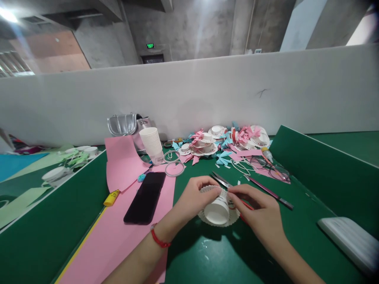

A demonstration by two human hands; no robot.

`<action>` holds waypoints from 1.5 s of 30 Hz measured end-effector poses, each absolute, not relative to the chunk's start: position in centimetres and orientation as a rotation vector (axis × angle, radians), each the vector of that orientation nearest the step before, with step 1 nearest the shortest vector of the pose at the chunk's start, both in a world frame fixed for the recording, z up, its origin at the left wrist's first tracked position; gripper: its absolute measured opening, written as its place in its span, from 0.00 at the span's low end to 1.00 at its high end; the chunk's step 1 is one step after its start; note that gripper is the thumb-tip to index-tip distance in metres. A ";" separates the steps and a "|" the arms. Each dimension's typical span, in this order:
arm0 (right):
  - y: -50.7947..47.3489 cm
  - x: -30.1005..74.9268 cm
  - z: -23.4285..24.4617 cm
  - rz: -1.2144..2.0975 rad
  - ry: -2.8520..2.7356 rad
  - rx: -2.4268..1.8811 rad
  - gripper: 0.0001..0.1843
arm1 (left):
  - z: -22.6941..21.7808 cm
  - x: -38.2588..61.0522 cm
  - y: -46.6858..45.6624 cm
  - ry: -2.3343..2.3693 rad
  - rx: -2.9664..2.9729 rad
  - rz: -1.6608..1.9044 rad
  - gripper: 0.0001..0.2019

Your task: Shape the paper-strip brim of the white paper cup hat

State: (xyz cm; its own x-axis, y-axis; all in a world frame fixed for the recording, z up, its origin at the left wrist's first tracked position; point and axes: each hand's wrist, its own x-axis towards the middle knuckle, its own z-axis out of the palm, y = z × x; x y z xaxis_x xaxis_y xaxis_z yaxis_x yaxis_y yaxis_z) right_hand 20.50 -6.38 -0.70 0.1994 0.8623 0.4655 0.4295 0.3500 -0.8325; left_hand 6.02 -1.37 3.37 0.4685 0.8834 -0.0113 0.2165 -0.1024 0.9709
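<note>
A white paper cup (217, 213) is tilted, with its round base towards me and a flared, scalloped rim spread around it. My left hand (197, 197) is closed on the cup's side, its thumb lying along the wall. My right hand (258, 203) pinches at the right edge of the cup, near some red print; whether a small piece is between its fingertips cannot be made out. Scissors (221, 180) lie on the green table (201, 256) just behind, their red handles partly hidden by the cup and my right hand.
Pink paper sheets (97, 244) and a black phone (145, 198) lie at left. Stacked paper cups (151, 142), tape rolls (174, 168) and pink-and-blue paper crafts (204, 144) stand behind. A pencil (271, 192), glasses (280, 172) and a white object (351, 240) are at right. Green dividers (325, 169) flank the table.
</note>
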 end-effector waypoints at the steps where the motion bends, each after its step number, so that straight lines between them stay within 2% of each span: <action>1: -6.4 20.5 -0.7 0.455 -1.422 -1.265 0.04 | 3.4 6.1 -1.4 0.975 1.600 0.743 0.03; 18: -6.2 20.5 -0.4 0.375 -1.615 -1.203 0.06 | 3.5 5.9 -1.3 0.911 1.604 0.583 0.02; 27: -5.8 20.3 -1.1 0.722 -1.453 -1.275 0.08 | 2.8 5.8 -1.0 0.918 1.731 0.633 0.03; 34: -6.0 19.9 -1.5 0.671 -1.470 -1.257 0.09 | 2.6 5.8 -1.2 0.980 1.813 0.575 0.06; 42: -5.7 19.9 -1.7 0.948 -1.251 -1.193 0.12 | 2.6 5.5 -1.0 1.064 1.772 0.579 0.06; 45: -5.2 20.3 -2.4 0.946 -1.250 -1.236 0.12 | 1.9 5.5 -0.2 1.014 1.769 0.583 0.07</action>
